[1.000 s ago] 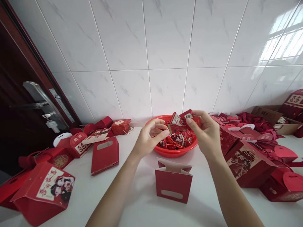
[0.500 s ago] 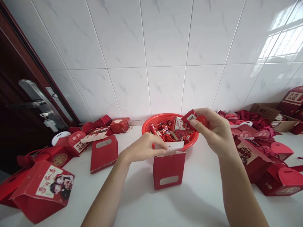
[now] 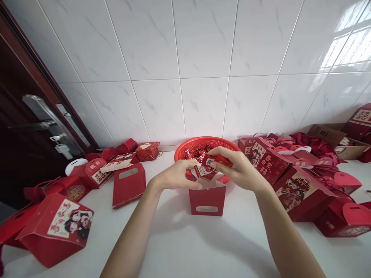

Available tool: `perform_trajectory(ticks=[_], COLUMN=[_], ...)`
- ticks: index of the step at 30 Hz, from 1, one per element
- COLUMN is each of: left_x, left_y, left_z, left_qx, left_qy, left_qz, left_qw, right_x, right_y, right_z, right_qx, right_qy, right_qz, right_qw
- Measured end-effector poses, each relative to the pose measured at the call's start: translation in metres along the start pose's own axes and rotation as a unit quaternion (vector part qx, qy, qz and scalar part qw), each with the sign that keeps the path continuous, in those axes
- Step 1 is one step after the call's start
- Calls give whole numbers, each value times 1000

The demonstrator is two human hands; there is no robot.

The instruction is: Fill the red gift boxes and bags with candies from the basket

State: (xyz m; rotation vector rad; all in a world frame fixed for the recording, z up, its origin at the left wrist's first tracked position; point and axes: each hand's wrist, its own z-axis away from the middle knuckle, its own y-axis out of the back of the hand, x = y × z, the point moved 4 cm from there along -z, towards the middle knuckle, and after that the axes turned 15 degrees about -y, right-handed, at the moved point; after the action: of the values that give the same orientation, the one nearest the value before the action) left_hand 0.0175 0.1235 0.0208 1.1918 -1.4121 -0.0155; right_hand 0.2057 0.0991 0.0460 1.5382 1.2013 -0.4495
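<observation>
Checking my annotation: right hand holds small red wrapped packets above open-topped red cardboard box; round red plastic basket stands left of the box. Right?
No: the round red plastic basket stands behind the open-topped red cardboard box, toward the white tiled wall, per the head view. The right hand does hold small red wrapped packets above the box.

A: Mind describing that little red box (image 3: 207,199)?

B: Sure. Standing upright, top open, plain red outside and pale inside, with a rounded pale slot low on the front. Just in front of a round red basket (image 3: 228,144).

A: And the small packets (image 3: 205,170)?

B: Bunched right over the opening, tilted, mostly red with white patches and print. Can't tell how many, or whether touching the rim, tbh. Plus more red wrappers (image 3: 195,153) in a heap, back inside the basket.
</observation>
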Motion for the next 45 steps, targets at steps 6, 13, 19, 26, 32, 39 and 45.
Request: perform_trajectory(ticks=[6, 13, 19, 26, 32, 39, 45], left_x=[-5, -2, -4, -3, -6, -8, -6], left_y=[2, 0, -1, 0, -1, -2, -2], left_z=[0, -1, -1, -1, -2, -2, -3], left_qx=[15, -5, -22, -27, -33, -32, -29], left_qy=[6, -7, -8, 15, 11, 4, -10], left_qz=[-30, 6, 11, 3, 23, 13, 17], left_qw=[999, 1000, 1000, 1000, 999, 999, 999], right_x=[5, 0, -2, -9, -2, 1, 3], right_y=[-2, -3, -14, -5, -11, -13, -18], right_z=[-1, 6, 10, 9, 4, 0, 2], right_qx=[-19, -70, -123, -83, -114, -100, -115], right_qy=[-15, -15, -30, -27, -63, -38, -59], right_qz=[21, 107, 166, 140, 94, 102, 172], right_qw=[999, 992, 978, 986, 987, 989, 977])
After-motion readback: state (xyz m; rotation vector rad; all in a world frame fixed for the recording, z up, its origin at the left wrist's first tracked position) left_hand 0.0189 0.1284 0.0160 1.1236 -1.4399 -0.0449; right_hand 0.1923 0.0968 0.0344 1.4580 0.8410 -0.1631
